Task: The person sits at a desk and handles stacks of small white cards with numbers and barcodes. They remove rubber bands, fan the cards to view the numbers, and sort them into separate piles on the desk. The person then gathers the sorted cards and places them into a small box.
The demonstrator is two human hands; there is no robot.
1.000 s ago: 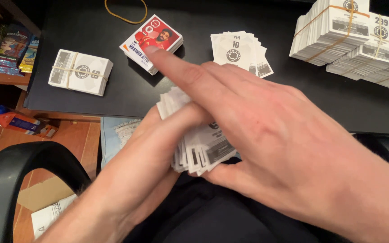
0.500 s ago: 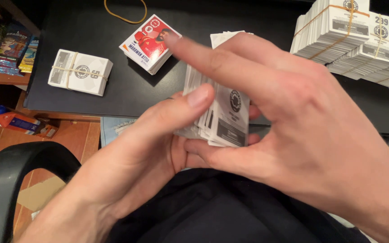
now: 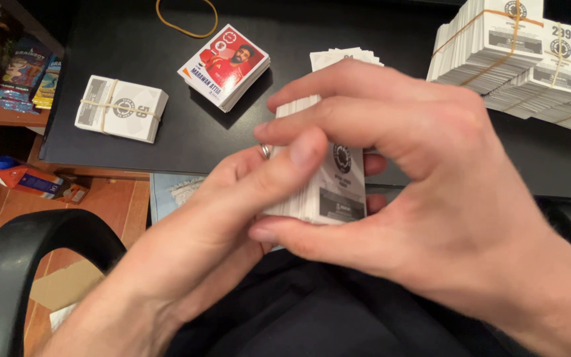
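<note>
A thick stack of white-backed cards [image 3: 338,182] stands on edge between both hands, above my lap and in front of the black table [image 3: 186,132]. My left hand [image 3: 232,211] cradles it from the left, thumb pressed on the top card's back. My right hand [image 3: 418,178] wraps it from the right, fingers curled over the top edge and thumb under the bottom edge. A ring shows on a left finger.
On the table lie a banded white card pack [image 3: 121,108], a face-up red card stack [image 3: 225,66], a loose white pile [image 3: 345,58], a rubber band [image 3: 186,16] and several banded bundles [image 3: 530,53] at right. A black chair arm [image 3: 28,258] curves at lower left.
The fanned, loose cards have been gathered and squared into one upright stack. My right hand moved from lying over the cards to gripping their top and bottom edges.
</note>
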